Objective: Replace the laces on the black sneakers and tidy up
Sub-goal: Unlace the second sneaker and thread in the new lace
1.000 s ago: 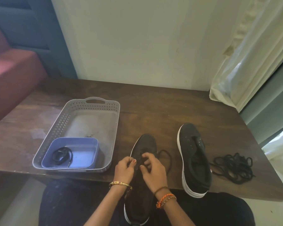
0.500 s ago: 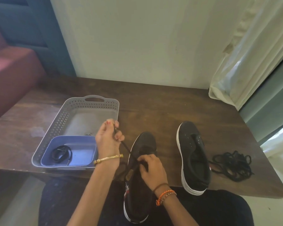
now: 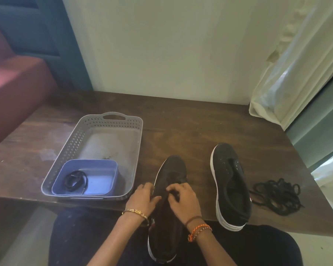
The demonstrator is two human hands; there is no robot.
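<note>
Scene: a person sits at a dark wooden surface [image 3: 181, 121], seen from a head camera looking down at both hands.
Sneaker in hand: one black sneaker [image 3: 167, 198] lies with its toe on the near edge of the surface and its heel over the lap.
Left hand [image 3: 142, 198]: it rests against the sneaker's left side with fingers curled; whether this grip pinches a lace I cannot tell.
Right hand [image 3: 183, 198]: its fingers bunch over the eyelet area in a narrow grip, seemingly pinching a lace; the lace itself is too dark to make out.
Second sneaker [image 3: 231, 185]: it sits to the right, laceless, its eyelets bare.
Loose laces [image 3: 277, 196]: a black tangle just right of the second sneaker.
Basket [image 3: 108, 121]: a grey perforated basket on the left holds a blue tub [image 3: 100, 179] with a coiled black lace [image 3: 75, 181] inside.
Step in hand: probably threading or unthreading at the eyelets.
Doing it well: brace the sneaker with the left hand, feed the lace tip straight through each eyelet, draw both sides even, and avoid twists.
</note>
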